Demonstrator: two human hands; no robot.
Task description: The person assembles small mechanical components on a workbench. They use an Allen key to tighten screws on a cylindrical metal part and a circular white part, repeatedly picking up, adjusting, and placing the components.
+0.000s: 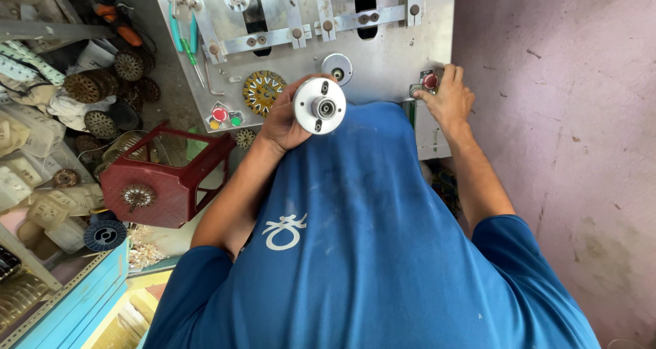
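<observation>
mid-step at the metal machine panel (383, 62): left hand (285, 120) closed around a round silver flanged disc (319, 105), held up just before the panel; right hand (447, 100) loosely curled, fingertip on the red button (430, 81). next, probably seating the disc squarely.

Round silver metal flange (319, 106), face-up.
</observation>
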